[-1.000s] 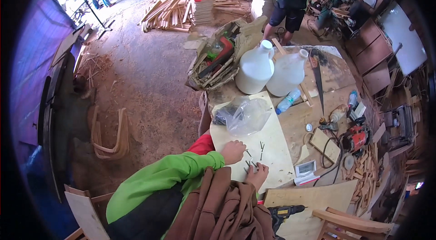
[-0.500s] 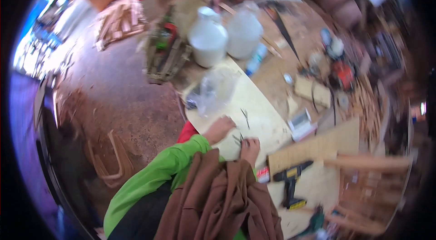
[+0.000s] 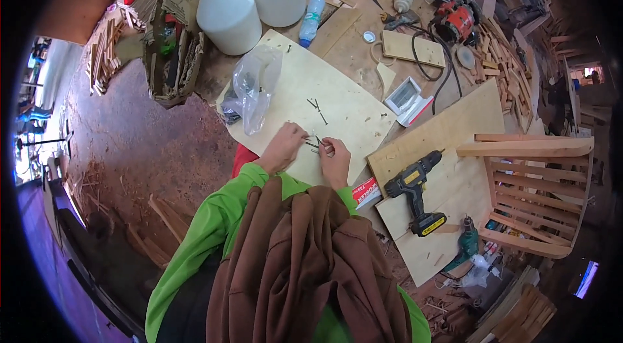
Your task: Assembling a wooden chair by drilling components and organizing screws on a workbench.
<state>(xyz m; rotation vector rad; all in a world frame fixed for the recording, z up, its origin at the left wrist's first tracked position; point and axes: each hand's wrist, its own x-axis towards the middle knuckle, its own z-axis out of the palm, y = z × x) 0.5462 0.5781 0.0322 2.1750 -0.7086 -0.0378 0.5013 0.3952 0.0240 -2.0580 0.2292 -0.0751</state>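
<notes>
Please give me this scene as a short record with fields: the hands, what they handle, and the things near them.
Left hand: pinches small dark screws
Right hand: fingertips at the same screws
Surface: pale plywood sheet
Loose screws: farther up the sheet
Left of sheet: clear plastic bag
Right: cordless drill
Far edge: two white jugs

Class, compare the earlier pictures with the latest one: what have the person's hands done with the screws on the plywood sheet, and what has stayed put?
The left hand and right hand, earlier a little apart on the plywood sheet, have come together and now pinch a few dark screws between their fingertips. Three loose screws further up the sheet lie as before. The plastic bag, two white jugs and cordless drill have not moved.
</notes>
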